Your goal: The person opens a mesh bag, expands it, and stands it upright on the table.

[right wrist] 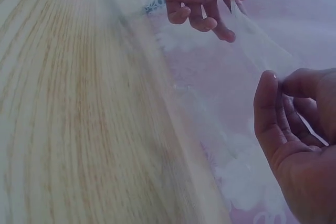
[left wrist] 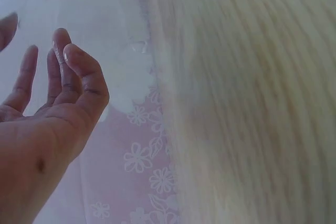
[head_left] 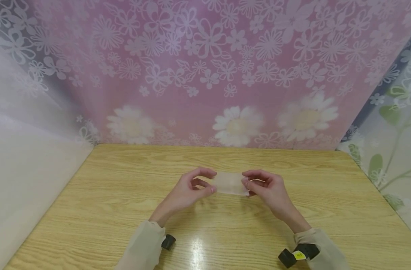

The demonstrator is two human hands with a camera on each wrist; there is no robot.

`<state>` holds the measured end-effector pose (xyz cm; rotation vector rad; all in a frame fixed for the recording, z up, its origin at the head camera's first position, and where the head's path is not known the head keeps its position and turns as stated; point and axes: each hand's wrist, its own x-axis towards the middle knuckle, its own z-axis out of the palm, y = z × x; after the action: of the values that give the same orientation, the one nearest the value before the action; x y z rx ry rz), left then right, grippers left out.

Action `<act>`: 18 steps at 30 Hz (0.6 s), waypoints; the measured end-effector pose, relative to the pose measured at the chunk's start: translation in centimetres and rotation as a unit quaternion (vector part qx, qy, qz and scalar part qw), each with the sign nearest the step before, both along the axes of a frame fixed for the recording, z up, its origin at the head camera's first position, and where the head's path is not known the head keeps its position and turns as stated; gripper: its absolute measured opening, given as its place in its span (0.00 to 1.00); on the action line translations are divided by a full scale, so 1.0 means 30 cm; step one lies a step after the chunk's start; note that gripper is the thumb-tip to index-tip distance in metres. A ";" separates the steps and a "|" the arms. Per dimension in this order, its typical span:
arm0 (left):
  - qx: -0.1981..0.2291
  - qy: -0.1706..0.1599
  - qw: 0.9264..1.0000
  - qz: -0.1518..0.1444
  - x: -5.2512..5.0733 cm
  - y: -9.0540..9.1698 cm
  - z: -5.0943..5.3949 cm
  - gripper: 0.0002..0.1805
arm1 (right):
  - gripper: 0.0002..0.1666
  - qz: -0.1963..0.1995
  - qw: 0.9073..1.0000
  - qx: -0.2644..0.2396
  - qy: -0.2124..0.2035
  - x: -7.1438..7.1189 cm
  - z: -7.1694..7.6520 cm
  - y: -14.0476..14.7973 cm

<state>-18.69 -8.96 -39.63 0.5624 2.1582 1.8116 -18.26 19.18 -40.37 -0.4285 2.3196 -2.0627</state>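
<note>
A small, thin, translucent sheet (head_left: 230,183), perhaps plastic film, spans the gap between the two hands above the table. My left hand (head_left: 188,189) holds its left edge, the index fingertip by the upper corner and the thumb by the lower one. The other fingers of that hand (left wrist: 68,95) are bent and spread apart. At the right edge my right hand (head_left: 269,189) pinches the sheet between thumb and fingers. In the right wrist view the sheet (right wrist: 257,38) slopes between the hands, and fingertips hide parts of its edges.
The wood-grain table (head_left: 111,195) lies beneath both hands. Behind it hangs a pink floral curtain (head_left: 185,105), with pale curtains at the left and right sides. Dark camera mounts (head_left: 287,258) are strapped at both wrists, over beige sleeves (head_left: 141,245).
</note>
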 end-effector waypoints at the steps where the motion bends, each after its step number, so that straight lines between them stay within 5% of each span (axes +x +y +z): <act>1: -0.001 0.002 1.000 -0.003 0.001 -0.002 0.001 0.22 | 0.18 -0.002 1.000 -0.004 -0.008 -0.001 0.001 0.000; 12: -0.041 0.084 0.995 0.022 0.003 0.003 -0.005 0.14 | 0.17 -0.004 0.996 -0.056 -0.070 -0.008 0.011 -0.004; 18: -0.043 0.090 0.995 0.008 -0.002 0.000 -0.014 0.15 | 0.09 -0.001 0.991 -0.100 -0.093 -0.013 0.014 -0.008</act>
<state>-18.74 -8.96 -40.06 0.7150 2.3504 1.7245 -18.66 18.92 -39.96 -0.2231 2.0221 -2.2374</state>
